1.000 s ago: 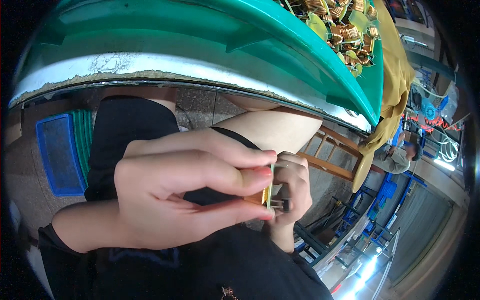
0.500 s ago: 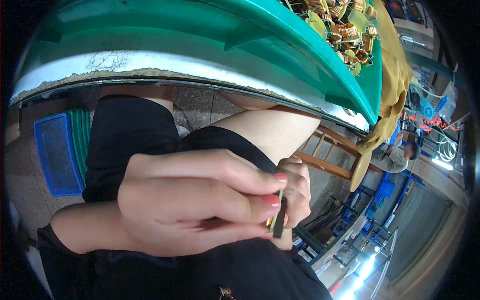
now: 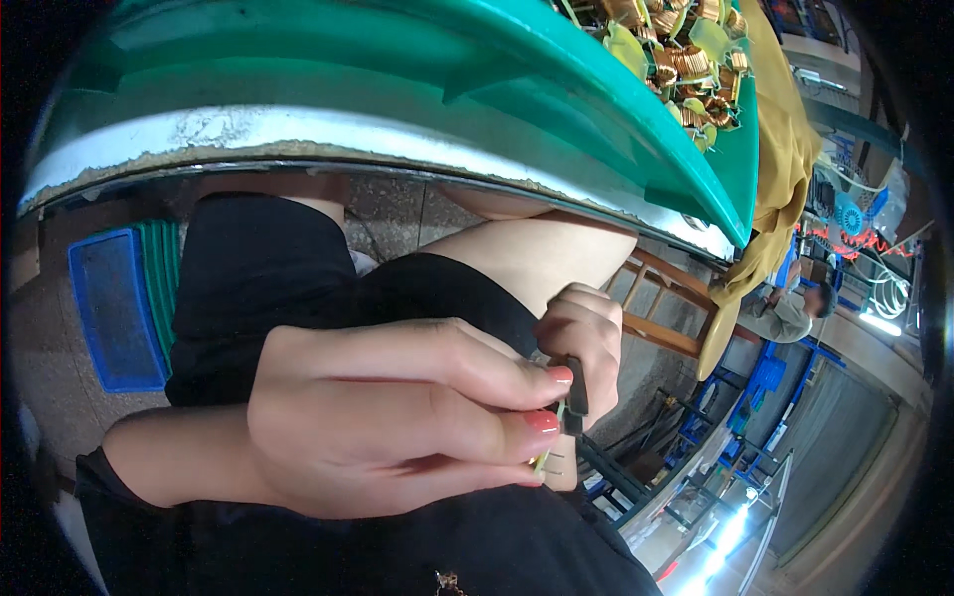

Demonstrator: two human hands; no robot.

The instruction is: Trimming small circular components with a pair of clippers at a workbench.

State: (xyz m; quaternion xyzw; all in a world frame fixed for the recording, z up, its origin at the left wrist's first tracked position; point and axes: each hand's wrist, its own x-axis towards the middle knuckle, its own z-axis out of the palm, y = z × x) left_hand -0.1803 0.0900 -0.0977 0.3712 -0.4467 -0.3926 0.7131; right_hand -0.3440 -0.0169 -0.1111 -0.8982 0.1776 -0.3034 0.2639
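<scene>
Short of the worktop's (image 3: pixel 328 136) near edge, the left hand (image 3: pixel 388 417) pinches a mostly hidden coil (image 3: pixel 541 461), apparently to steady it. Fingers curled, the right hand (image 3: pixel 588 323) clasps a dark tool (image 3: pixel 574 397) just beside it.

The left hand (image 3: pixel 397 422) hides nearly all of a small coil (image 3: pixel 542 461), leaving little but a yellow-green edge and thin leads, while the right hand (image 3: pixel 584 333) conceals the far end of a flat dark tool (image 3: pixel 574 397). The upper edge crops the green tray (image 3: pixel 606 119) and its heap of copper coils (image 3: pixel 691 65); a distant person (image 3: pixel 790 320) is too small for their handiwork to be made out.
</scene>
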